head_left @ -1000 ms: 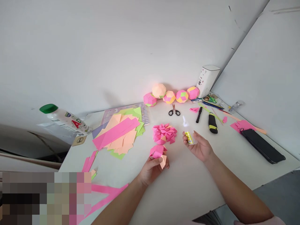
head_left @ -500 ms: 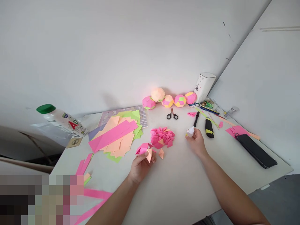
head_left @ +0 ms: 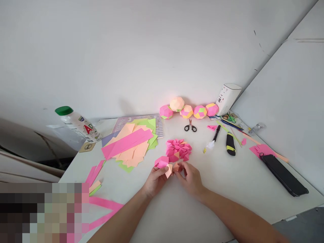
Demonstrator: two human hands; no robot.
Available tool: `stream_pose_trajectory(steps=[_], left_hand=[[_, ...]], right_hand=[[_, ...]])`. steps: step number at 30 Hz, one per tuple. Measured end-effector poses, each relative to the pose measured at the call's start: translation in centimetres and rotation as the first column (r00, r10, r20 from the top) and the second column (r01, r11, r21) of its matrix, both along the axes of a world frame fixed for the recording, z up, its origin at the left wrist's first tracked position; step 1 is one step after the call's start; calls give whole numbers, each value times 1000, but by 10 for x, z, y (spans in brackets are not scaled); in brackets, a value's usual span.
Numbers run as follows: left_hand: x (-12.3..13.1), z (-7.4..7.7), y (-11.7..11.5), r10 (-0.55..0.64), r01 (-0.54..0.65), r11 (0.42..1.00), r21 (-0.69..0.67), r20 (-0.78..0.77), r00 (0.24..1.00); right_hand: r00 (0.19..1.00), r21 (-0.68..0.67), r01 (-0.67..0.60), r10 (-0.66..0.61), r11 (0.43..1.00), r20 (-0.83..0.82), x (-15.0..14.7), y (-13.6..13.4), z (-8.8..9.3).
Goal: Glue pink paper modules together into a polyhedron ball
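My left hand (head_left: 155,181) grips a folded pink and peach paper piece (head_left: 163,164) just above the white table (head_left: 227,175). My right hand (head_left: 190,177) sits right beside it, fingertips pinched on a small peach paper piece (head_left: 176,166). Just beyond the hands lies a pile of folded pink paper units (head_left: 178,150). A small glue bottle (head_left: 209,145) lies on the table to the right, away from both hands.
Sheets of pink, peach and green paper (head_left: 131,143) lie at left, with pink strips (head_left: 95,172) nearer. A green-capped bottle (head_left: 77,124) stands far left. Paper balls (head_left: 188,110), scissors (head_left: 190,127), a marker (head_left: 216,133), a cutter (head_left: 230,144) and a black case (head_left: 283,170) lie behind and right.
My right hand has let go of the glue bottle, which now lies on the table, and moved left to the peach piece by my left hand.
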State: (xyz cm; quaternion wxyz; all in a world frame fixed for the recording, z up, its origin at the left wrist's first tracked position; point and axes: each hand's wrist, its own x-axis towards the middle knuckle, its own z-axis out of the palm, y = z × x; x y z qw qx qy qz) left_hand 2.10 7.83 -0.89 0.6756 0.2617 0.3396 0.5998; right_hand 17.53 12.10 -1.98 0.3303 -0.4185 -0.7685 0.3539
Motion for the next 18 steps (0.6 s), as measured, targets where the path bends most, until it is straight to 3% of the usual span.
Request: stream_pose_trajectory(steps=[4, 6, 11, 15, 18], left_hand=[[1, 3, -1, -45, 45, 999, 0, 25, 999], [2, 4, -2, -59, 60, 998, -12, 36, 998], [1, 3, -3, -68, 71, 997, -42, 67, 995], [2, 5, -2, -61, 66, 997, -43, 100, 993], [2, 5, -2, -80, 84, 996, -27, 116, 990]], right_hand=[[999, -35, 10, -12, 999, -47, -8, 9, -4], [992, -121, -37, 22, 992, -122, -1, 12, 0], [939, -452, -160, -6, 877, -344, 19, 13, 17], [923, -507, -243, 35, 827, -384, 21, 13, 20], [942, -558, -225, 32, 799, -333, 18, 13, 16]])
